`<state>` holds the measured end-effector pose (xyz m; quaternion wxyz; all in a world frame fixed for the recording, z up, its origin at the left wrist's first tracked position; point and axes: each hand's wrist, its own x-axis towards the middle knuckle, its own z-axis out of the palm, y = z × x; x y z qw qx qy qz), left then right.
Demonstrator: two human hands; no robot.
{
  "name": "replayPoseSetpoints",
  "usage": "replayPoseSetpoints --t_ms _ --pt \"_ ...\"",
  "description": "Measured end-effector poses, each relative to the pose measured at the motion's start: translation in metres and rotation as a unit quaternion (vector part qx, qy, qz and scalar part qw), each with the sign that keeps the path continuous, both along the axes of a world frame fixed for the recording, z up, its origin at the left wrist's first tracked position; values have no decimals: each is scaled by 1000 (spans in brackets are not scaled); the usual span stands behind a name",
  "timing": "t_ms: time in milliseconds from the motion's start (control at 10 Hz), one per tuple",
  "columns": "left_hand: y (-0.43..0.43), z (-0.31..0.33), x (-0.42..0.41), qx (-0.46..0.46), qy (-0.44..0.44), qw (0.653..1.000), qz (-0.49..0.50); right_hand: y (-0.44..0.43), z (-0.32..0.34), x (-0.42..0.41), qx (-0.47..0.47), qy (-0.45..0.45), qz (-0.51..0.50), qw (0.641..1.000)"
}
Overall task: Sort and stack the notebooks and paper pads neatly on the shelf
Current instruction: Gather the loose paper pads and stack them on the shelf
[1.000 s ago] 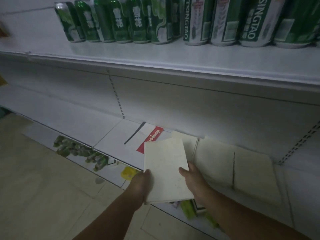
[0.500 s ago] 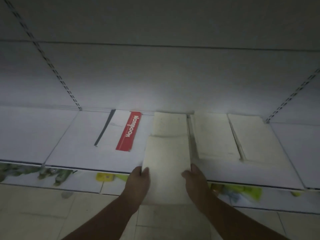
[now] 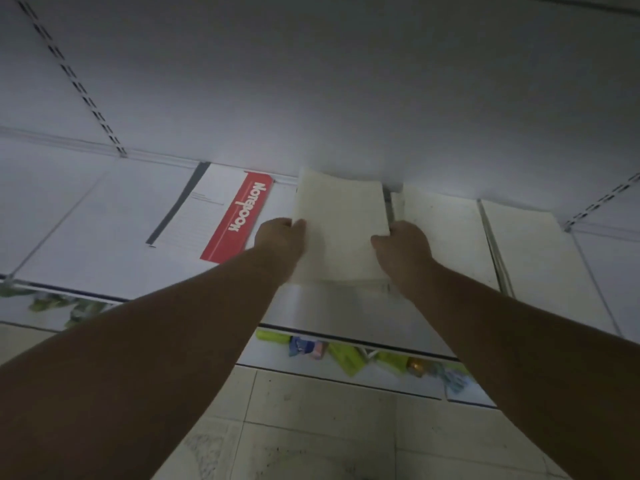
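White shelf [image 3: 104, 209] carries a red-banded notebook [image 3: 221, 216] at nine o'clock of the cream pad [image 3: 341, 230], with two cream stacks [image 3: 446, 233] at three o'clock. Left grip [image 3: 280, 240] and right grip [image 3: 405, 247] clasp the pad's side edges, its far end near the back wall. Let go unevenly, it could settle crooked across the notebook's edge

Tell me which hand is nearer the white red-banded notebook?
Left. The left hand is right beside the white red-banded notebook, holding the cream paper pad by its left edge; the right hand holds the pad's right edge, farther off.
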<state>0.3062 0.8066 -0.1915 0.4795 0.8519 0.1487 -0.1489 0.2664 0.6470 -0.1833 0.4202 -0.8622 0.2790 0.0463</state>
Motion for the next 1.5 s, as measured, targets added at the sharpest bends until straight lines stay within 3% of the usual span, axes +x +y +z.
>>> replayPoseSetpoints --t_ms 200,300,400,500,600,700,800,1000,1300,1500 --pt "-4 -2 14 73 58 991 -100 12 -4 -3 -86 70 135 985" --pt "2 3 7 46 62 991 -109 7 3 -11 -85 73 163 980" --pt "7 20 -6 157 18 963 -218 -6 27 -31 -144 69 242 957" --pt "13 60 -18 309 -69 879 -357 -32 63 -66 -237 93 309 916" --pt "3 114 -30 394 -137 793 -444 -68 108 -115 -286 107 275 912" --pt "-29 167 -43 434 -184 730 -495 -102 153 -168 -305 129 206 921" --pt "-80 217 -68 420 -228 705 -524 -128 192 -213 -323 126 139 928" --pt "-187 283 -158 315 -291 692 -581 -179 240 -304 -343 115 94 928" --pt "-323 314 -294 378 -319 656 -570 -296 291 -451 -363 86 59 926" --pt "-416 335 -393 297 -353 644 -610 -368 314 -525 -382 75 28 921"
